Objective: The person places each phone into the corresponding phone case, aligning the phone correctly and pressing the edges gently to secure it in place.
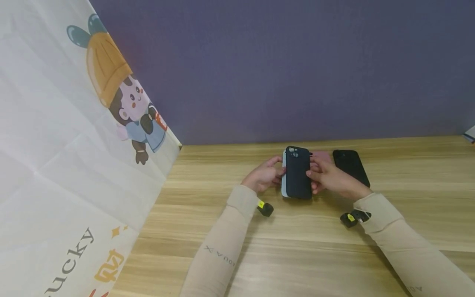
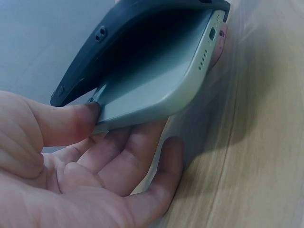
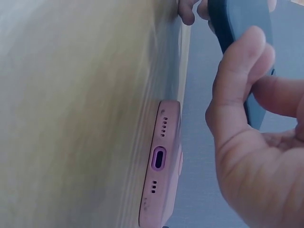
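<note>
In the head view, my left hand [image 1: 264,175] grips the left edge of a pale green phone [image 1: 284,181], thumb on its edge and fingers beneath it in the left wrist view. A dark phone case [image 1: 299,173] with a camera cutout covers most of the phone's back. My right hand [image 1: 330,176] pinches the case's right side. From the left wrist view, the case [image 2: 99,47] stands tilted away from the phone [image 2: 156,80] on the near side, leaving a wedge-shaped gap, and meets it along the far edge.
A pink phone [image 1: 322,156] lies on the wooden table [image 1: 297,239] behind my right hand, its charging port end showing in the right wrist view. Beside it rests a black phone or case [image 1: 350,167]. A purple-grey panel [image 1: 282,74] rises behind, and a printed white sheet [image 1: 44,136] hangs at left.
</note>
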A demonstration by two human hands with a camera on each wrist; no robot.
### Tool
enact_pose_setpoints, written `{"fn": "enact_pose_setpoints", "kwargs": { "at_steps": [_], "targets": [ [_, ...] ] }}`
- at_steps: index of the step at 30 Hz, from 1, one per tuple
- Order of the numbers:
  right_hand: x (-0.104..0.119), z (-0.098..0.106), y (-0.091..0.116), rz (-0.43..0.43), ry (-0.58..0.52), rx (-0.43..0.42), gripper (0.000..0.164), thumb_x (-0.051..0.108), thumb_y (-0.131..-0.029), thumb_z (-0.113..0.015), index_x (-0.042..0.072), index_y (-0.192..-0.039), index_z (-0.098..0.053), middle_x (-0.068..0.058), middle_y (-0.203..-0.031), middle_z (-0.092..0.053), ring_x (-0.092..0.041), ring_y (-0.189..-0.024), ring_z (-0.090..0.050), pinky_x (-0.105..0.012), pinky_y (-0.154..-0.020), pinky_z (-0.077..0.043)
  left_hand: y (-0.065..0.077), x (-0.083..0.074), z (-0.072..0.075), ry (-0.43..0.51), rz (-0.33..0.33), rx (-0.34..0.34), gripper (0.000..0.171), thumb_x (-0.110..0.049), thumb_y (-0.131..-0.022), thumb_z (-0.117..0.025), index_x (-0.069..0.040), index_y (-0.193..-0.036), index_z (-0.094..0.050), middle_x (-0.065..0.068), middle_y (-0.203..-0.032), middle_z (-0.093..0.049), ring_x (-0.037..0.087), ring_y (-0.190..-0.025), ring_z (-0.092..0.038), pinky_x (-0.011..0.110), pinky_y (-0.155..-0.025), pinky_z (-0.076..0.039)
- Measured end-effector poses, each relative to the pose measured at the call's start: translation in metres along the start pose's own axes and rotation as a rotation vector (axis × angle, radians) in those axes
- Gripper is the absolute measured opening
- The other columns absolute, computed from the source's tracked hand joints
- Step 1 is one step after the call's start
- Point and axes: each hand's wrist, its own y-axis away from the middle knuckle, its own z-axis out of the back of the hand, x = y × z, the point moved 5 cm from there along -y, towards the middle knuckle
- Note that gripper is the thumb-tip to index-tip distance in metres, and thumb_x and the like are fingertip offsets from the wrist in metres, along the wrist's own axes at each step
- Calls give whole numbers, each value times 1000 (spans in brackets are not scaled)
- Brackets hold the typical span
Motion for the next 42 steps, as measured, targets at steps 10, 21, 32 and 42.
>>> {"fn": "enact_pose_setpoints", "kwargs": {
  "at_steps": [10,21,32,42],
  "targets": [
    [-5,-1,-4,-3,-18,-15,62,12,-103,-42,1,-150,-4,-16,-102,-48,-14,-64,-56,-38,-64,-58,0,0,-1,10,-10,-3,16,-6,-99,-47,-20,-105,-53,4,-77,-63,19,-67,-64,34,-71,-53],
    [-3,-5,-3,-26,-11,-22,50,13,-103,-42,-3,-143,-17,-7,-70,-54,-15,-58,-58,-40,-63,-58,0,0,0,9,-3,-7,23,-1,-98,-45,-21,-104,-51,4,-76,-61,19,-66,-61,33,-69,-50],
    [-1,-6,-4,-17,-27,-26,49,12,-103,-41,-5,-143,-17,-6,-67,-55,-14,-56,-58,-41,-62,-59,1,0,0,4,-3,-19,22,-2,-98,-45,-21,-106,-52,5,-74,-62,19,-64,-59,32,-66,-49],
    [0,-5,-3,-11,-21,-31,52,12,-102,-44,-6,-142,-16,-7,-69,-55,-14,-56,-59,-41,-62,-59,3,-3,-1,-13,-3,-19,22,-4,-99,-45,-21,-110,-52,6,-78,-64,19,-66,-60,32,-67,-51]
  ]
}}
